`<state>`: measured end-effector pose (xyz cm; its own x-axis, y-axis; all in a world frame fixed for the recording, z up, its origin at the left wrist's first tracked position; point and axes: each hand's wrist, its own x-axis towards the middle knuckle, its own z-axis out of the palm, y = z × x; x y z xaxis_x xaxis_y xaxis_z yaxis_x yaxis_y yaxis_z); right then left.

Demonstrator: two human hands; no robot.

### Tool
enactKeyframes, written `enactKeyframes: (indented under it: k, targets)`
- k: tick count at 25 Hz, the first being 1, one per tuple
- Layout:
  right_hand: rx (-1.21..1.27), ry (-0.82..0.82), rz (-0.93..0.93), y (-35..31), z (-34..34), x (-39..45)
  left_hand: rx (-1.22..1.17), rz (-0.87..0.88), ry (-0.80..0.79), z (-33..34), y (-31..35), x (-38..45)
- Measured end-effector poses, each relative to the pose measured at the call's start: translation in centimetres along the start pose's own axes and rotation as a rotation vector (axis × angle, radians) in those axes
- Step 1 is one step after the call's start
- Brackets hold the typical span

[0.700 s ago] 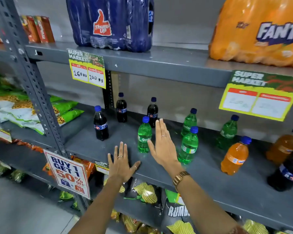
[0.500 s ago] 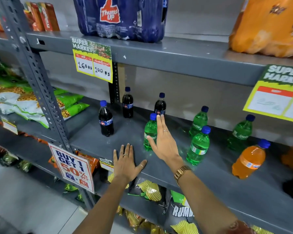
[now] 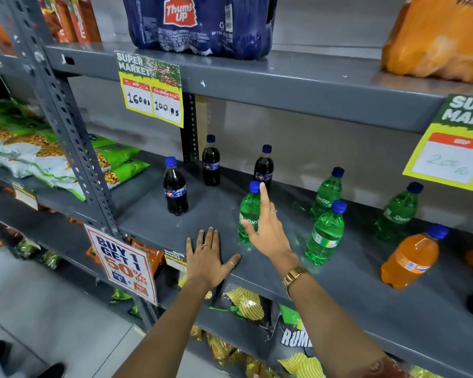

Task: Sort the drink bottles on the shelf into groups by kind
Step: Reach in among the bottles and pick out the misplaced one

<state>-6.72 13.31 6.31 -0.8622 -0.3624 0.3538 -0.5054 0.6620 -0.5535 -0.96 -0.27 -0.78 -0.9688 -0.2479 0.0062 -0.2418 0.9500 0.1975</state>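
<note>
Left hand (image 3: pixel 208 261) lies flat, fingers spread, on the shelf (image 3: pixel 366 290) edge. Just beyond it, the right hand (image 3: pixel 268 230) is open beside a green bottle (image 3: pixel 248 214), thumb perhaps touching. Behind that bottle stand three cola bottles (image 3: pixel 210 165).

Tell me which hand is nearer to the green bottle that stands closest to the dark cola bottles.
Right. The right hand reaches up against that green bottle, while the left hand lies flat on the shelf edge, below and left of it.
</note>
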Motion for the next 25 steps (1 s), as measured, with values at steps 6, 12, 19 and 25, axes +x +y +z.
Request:
enactKeyframes:
  k: [6, 12, 19, 25]
  targets:
    - [-0.015, 0.067, 0.022, 1.4, -2.2, -4.7, 0.001, 0.024, -0.085, -0.2, 0.8, -1.7]
    - [-0.033, 0.167, 0.060, 4.0, -6.8, -11.3, 0.016, 0.131, -0.107, 0.2, 5.2, -5.1]
    - [-0.092, 0.291, 0.196, 9.0, -13.0, -17.1, 0.017, 0.328, -0.139, 1.4, 14.2, -8.3]
    - [-0.134, 0.371, 0.321, 13.5, -17.5, -19.3, 0.033, 0.459, -0.219, 2.6, 20.8, -9.5]
